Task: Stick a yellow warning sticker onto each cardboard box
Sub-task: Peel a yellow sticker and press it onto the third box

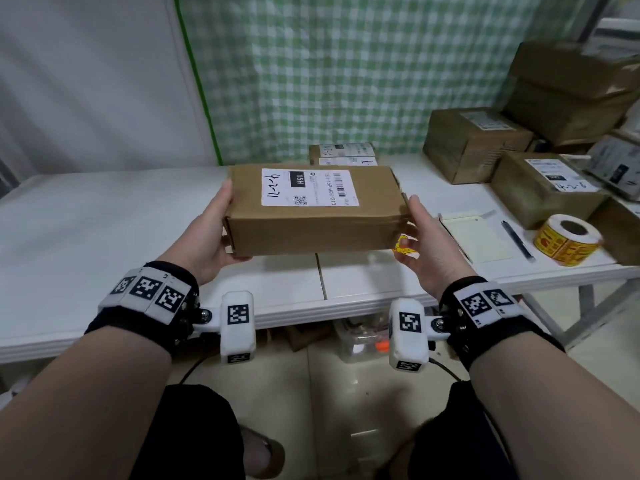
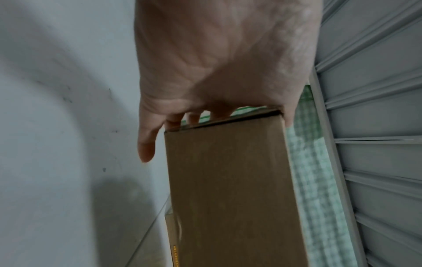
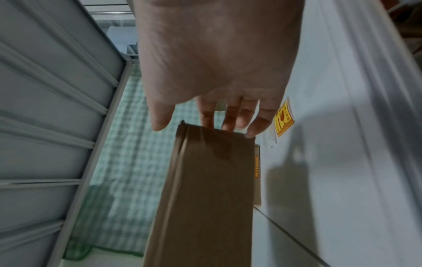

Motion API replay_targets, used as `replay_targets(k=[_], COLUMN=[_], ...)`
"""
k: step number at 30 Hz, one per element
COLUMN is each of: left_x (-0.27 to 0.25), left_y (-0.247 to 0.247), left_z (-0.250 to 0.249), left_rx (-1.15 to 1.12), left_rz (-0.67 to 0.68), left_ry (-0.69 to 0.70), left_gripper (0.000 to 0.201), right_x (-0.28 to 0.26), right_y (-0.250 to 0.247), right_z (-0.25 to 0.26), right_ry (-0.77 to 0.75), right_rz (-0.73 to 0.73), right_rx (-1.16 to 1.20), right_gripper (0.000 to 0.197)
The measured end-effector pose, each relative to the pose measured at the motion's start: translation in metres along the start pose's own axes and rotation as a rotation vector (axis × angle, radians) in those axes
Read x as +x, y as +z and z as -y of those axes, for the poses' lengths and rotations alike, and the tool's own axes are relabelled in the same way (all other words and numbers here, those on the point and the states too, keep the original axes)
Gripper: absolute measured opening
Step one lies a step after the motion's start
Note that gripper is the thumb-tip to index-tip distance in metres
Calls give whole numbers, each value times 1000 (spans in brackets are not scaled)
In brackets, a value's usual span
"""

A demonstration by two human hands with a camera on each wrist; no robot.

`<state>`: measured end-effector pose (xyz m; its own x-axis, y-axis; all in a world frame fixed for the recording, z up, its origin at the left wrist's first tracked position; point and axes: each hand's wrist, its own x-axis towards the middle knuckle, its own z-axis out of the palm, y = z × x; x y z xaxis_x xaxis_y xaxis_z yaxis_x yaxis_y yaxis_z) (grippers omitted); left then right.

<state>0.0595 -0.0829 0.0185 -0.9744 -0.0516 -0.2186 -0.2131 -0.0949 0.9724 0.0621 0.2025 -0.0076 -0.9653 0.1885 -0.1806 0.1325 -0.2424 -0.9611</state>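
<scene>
Holding: both hands lift a brown cardboard box (image 1: 313,211) above the white counter (image 1: 104,216).
Left grip: the left hand (image 1: 204,237) grasps the box's left end, thumb on top and fingers under it.
Right grip: the right hand (image 1: 427,242) presses straight fingers against the right end, so this grip is loose, not clenched.
Sticker: a yellow warning sticker (image 3: 283,119) hangs by the little finger of the right hand, just beside the box's lower right corner. I cannot tell if it is stuck to the finger or to the box.
Label: a white shipping label (image 1: 309,187) covers much of the box top.
Roll: the yellow sticker roll (image 1: 566,239) sits on the counter to the right, near more cardboard boxes (image 1: 540,187).
What could go wrong: the sticker could fold and stick to itself or the skin. The box could slip, because the right side is only pushed, not gripped.
</scene>
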Motion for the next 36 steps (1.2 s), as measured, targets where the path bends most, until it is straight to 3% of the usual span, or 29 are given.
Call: replay_targets(k=[6,9,14,16,19,24,27,30,33,36], left_x=[4,10,20,26,33,42,47,53,54,52], left_y=[-10,-10,-7,-7,-6,2,7,11,21,40], left_z=[9,12,14,16,20,19,14,10,5,1], left_rx=[90,121,168,201,276,288,251,291,566,861], left_rz=[-3,-42,-106,-115,-135,-236,-286,-407,-558,-510], left_ry=[-86,-114,-129,-133,-121,-97,-52,15,122,290], left_gripper=[68,71,74,67,44,25,22,52,52,42], right_x=[6,10,19,22,30,43,54,66,72,76], right_y=[4,11,18,19,19,20,17,8,-8,-21], right_z=[-12,-14,-14,-14,-15,-14,-13,-14,-19,-24], right_ry=[25,18,8,-1,6,31,41,31,-28,-42], right_rz=[-3,17,31,41,67,54,-46,-201,-330,-365], right_rx=[-109,-134,-134,-142,-157,-209,-217,-239,-388,-630], right_gripper=[36,26,32,25,31,32,24,23,29,17])
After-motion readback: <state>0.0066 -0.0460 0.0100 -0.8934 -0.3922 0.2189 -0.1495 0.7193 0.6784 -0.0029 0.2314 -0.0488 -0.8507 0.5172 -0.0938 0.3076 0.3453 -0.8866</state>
